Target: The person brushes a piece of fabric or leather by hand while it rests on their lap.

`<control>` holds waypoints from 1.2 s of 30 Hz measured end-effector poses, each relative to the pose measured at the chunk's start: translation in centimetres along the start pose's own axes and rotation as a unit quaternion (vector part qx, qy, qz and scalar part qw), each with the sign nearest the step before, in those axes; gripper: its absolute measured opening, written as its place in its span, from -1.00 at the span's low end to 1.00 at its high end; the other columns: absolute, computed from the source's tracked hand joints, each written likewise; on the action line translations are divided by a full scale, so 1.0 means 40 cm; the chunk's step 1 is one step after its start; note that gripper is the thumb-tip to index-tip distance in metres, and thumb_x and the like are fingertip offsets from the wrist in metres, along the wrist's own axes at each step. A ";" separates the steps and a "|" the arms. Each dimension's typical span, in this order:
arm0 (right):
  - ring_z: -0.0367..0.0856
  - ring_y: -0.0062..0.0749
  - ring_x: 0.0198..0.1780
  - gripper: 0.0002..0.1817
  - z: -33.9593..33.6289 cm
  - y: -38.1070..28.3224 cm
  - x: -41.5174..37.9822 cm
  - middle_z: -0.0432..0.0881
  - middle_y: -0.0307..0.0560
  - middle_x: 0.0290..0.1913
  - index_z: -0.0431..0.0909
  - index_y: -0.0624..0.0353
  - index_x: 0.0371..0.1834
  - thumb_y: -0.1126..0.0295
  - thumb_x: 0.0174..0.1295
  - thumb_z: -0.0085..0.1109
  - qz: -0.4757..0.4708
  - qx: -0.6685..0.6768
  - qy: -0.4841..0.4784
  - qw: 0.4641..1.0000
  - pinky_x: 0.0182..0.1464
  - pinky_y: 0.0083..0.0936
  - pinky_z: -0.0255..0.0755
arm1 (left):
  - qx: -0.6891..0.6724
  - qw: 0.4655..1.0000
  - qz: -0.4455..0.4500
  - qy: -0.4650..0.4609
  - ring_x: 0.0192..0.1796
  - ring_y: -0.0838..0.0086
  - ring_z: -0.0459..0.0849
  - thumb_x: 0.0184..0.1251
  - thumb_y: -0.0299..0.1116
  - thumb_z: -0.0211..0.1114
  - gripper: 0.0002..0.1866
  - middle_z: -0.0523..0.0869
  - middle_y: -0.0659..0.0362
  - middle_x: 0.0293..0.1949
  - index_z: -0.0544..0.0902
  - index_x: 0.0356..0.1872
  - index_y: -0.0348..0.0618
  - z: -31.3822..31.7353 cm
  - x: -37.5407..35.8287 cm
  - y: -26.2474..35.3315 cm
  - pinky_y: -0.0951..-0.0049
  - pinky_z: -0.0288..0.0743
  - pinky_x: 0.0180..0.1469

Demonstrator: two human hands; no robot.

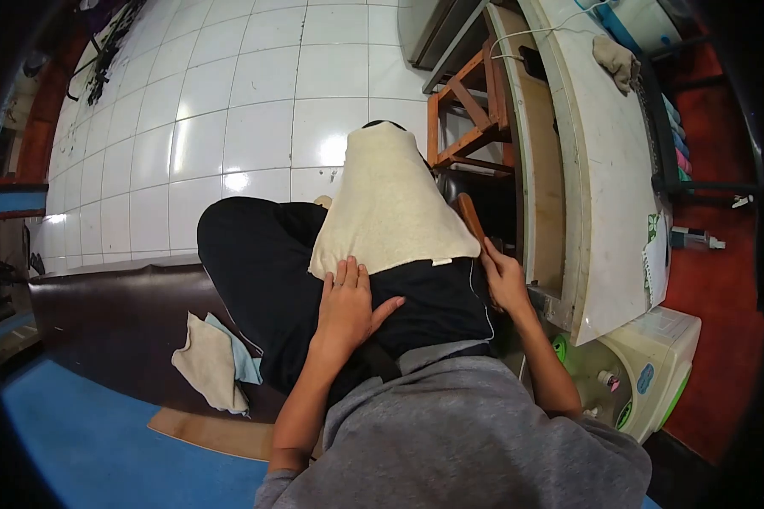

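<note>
A cream cloth (390, 204) with a small white tag on its near edge lies spread over the knee of the black trousers (259, 254). On its near left edge rests my left hand (345, 305), flat and open, with the thumb spread to the side. My right hand (505, 280) is at the cloth's near right corner, fingers closed at the edge there, close beside a brown wooden bar (470, 217). A thin white cord hangs from near that corner over the trousers.
Two folded cloths, one beige (205, 360) and one light blue (244, 355), lie on the dark brown seat (127, 331) to the left. A wooden stool (467, 110) and a long white counter (598, 170) stand on the right. A cream plastic appliance (654, 356) is below the counter's end.
</note>
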State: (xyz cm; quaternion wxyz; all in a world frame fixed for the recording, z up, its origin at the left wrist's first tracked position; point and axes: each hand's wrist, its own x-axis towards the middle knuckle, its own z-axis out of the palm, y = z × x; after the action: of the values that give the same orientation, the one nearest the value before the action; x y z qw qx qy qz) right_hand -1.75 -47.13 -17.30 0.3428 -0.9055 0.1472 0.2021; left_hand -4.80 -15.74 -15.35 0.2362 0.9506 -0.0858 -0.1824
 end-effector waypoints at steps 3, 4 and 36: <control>0.70 -0.27 -0.32 -0.48 -0.027 -0.029 0.003 0.72 0.04 -0.24 0.38 0.13 0.48 0.24 0.50 0.08 -0.060 0.036 0.073 0.995 -0.22 -0.46 0.54 | -0.011 0.999 0.006 -0.030 0.47 -0.15 0.35 0.32 0.31 0.23 -0.03 0.41 -0.38 0.38 0.44 0.29 -0.58 -0.038 -0.015 0.016 -0.04 0.22 0.48; 0.61 -0.44 -0.54 -0.45 -0.045 -0.079 0.009 0.68 -0.11 -0.41 0.34 0.11 0.52 0.23 0.51 0.08 0.014 0.084 0.074 0.994 -0.41 -0.50 0.50 | 0.010 0.999 0.000 -0.035 0.42 -0.15 0.41 0.31 0.27 0.27 -0.08 0.46 -0.36 0.33 0.46 0.27 -0.54 -0.063 -0.010 0.037 -0.02 0.27 0.44; 0.59 -0.32 0.08 -0.57 0.138 -0.163 0.523 0.59 -0.10 0.05 0.46 0.20 0.20 0.38 0.31 0.34 0.064 0.469 -0.144 0.869 0.04 -0.34 0.58 | -0.104 0.954 0.238 0.147 0.06 0.22 0.66 0.13 -0.52 0.36 -0.65 0.74 0.13 -0.13 0.71 0.00 -0.13 0.041 0.250 0.213 0.20 0.42 0.13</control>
State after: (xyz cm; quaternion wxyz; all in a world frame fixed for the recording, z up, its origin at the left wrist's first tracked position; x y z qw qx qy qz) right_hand 17.73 -41.34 -27.16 0.7308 -0.5876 0.2318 0.2586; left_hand 3.09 -26.39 -15.68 0.3804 0.8892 -0.2541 0.0130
